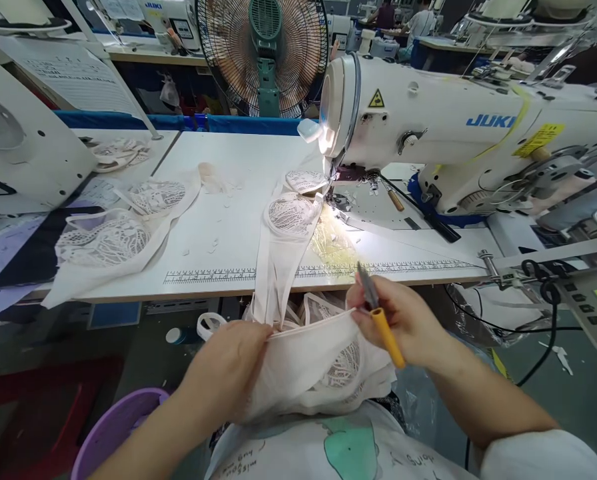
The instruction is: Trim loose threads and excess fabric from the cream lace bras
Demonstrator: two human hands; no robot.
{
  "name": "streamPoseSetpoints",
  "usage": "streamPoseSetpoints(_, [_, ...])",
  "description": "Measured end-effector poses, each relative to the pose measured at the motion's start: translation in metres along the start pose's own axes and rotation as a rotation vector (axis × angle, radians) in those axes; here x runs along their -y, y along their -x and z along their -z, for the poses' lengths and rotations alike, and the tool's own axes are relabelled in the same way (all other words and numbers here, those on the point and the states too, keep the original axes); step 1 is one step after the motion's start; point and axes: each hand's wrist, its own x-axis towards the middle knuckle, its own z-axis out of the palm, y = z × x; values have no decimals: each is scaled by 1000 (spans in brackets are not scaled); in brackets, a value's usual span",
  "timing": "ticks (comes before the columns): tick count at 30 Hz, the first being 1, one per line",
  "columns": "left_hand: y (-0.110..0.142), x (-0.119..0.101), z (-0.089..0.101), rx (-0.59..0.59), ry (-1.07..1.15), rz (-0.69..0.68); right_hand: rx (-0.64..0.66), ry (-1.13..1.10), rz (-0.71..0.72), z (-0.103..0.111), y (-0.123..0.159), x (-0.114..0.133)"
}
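Over my lap lies a white lace bra (318,363), one edge pulled taut between my two hands. My left hand (233,353) is closed on that edge, left of the lap's middle. My right hand (398,320) grips yellow-handled thread snips (386,333), dark blades pointing up, while its fingertips pinch the edge's right end. Another lace bra piece (291,213) runs from the sewing machine's needle area down over the table edge to my left hand; where it joins the lap pieces is hidden. More white lace pieces are bunched beneath.
The white JUKI sewing machine (443,120) stands at the right of the table (228,227), its lamp lit. Finished-looking lace bras (113,240) lie at the left. A fan (263,53) stands behind, and a purple bin (113,433) is on the floor. People sit far back.
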Motion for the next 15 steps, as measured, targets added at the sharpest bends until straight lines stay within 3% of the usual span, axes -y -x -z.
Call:
streamPoseSetpoints(5, [5,14,16,70,3,26,-14,239,11,16,3,-15])
streamPoseSetpoints(8, [0,9,24,118,66,-13,-94,426,39,13,-1,-13])
streamPoseSetpoints(10, [-6,3,28,174,85,-46,-126,438,58,5,-4,-7])
streamPoseSetpoints(12, [-14,-3,30,230,101,-76,-21,320,109,-8,-6,1])
streamPoseSetpoints(15, [-23,-9,32,274,162,-122,259,171,154,-29,-8,11])
